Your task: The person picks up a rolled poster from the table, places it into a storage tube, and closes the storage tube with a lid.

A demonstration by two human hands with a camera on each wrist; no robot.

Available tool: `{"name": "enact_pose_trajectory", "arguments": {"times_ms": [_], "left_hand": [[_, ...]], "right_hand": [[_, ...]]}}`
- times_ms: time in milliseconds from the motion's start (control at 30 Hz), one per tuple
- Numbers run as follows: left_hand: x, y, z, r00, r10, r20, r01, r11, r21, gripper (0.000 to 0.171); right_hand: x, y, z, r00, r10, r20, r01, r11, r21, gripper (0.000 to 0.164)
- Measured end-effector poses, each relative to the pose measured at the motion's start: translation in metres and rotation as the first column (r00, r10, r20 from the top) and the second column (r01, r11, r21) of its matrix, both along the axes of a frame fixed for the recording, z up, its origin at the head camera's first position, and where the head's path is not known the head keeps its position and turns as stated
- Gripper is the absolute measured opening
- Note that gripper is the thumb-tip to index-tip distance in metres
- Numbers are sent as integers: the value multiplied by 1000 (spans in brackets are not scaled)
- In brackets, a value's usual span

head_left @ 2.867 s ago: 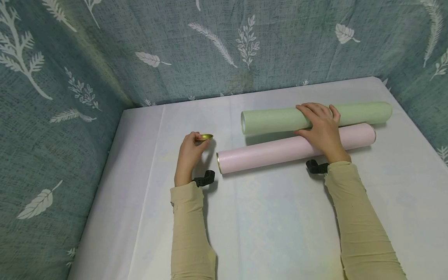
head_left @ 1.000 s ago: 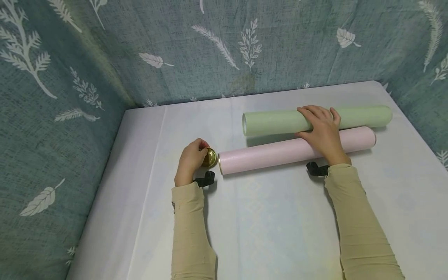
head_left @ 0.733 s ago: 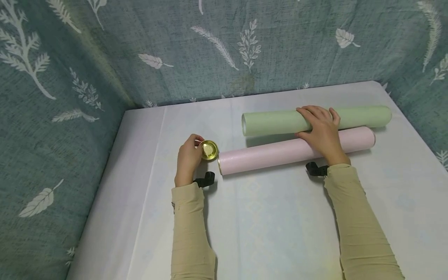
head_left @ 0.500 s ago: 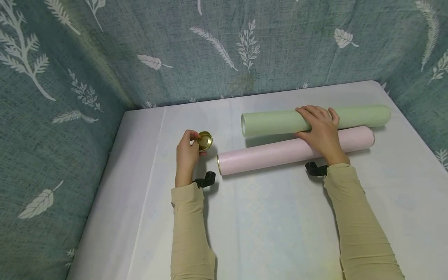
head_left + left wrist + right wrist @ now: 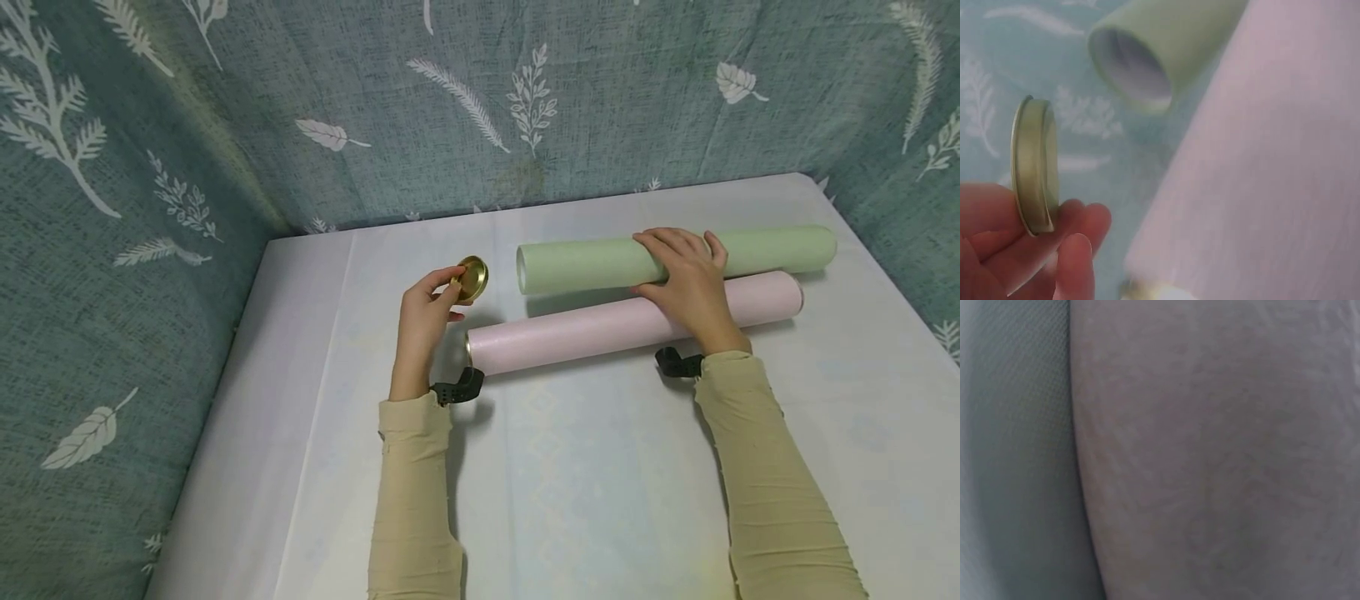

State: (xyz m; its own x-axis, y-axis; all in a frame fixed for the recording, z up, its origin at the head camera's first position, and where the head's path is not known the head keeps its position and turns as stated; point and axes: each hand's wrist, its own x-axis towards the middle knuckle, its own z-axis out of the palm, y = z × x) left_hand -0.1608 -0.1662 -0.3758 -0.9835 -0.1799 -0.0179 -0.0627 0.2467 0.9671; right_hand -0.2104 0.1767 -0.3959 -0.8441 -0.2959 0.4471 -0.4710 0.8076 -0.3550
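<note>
Between thumb and fingers my left hand (image 5: 427,315) pinches a round gold metal lid (image 5: 472,279), raised and tilted near the green tube's left end. The left wrist view has this lid (image 5: 1036,165) edge-on at the fingers. My right hand (image 5: 693,279) lies across two cardboard tubes, fingers curled over the green tube (image 5: 585,265) and thumb at its near side; the palm is over the pink tube (image 5: 562,336). The green tube's left end (image 5: 1132,72) is uncovered and hollow. A gold rim circles the pink tube's left end. The right wrist view is filled by close, blurred surfaces.
Both tubes lie side by side on a white-covered table (image 5: 585,483). Teal fabric (image 5: 450,125) with white leaf prints hangs behind and at both sides. A black wrist mount (image 5: 459,387) on the left wrist overlaps the pink tube's end in the head view.
My left hand brought the gold lid from beside the pink tube's left end, first back to the left, then up and right toward the green tube's end. The right hand stayed put.
</note>
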Motion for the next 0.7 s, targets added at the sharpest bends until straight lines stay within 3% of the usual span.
{"name": "enact_pose_trajectory", "arguments": {"times_ms": [267, 400, 533, 700], "left_hand": [[0, 22, 6, 998, -66, 23, 65, 998, 22, 29], [1, 31, 7, 989, -141, 51, 140, 990, 22, 37], [1, 34, 5, 974, -206, 97, 208, 978, -4, 51], [1, 33, 4, 967, -228, 113, 233, 972, -39, 60]], "right_hand": [[1, 1, 1, 1000, 17, -16, -17, 1000, -9, 71], [2, 2, 0, 999, 23, -37, -24, 1000, -19, 72], [2, 3, -1, 998, 23, -57, -25, 999, -25, 71], [2, 1, 0, 997, 34, -63, -36, 999, -32, 71]]}}
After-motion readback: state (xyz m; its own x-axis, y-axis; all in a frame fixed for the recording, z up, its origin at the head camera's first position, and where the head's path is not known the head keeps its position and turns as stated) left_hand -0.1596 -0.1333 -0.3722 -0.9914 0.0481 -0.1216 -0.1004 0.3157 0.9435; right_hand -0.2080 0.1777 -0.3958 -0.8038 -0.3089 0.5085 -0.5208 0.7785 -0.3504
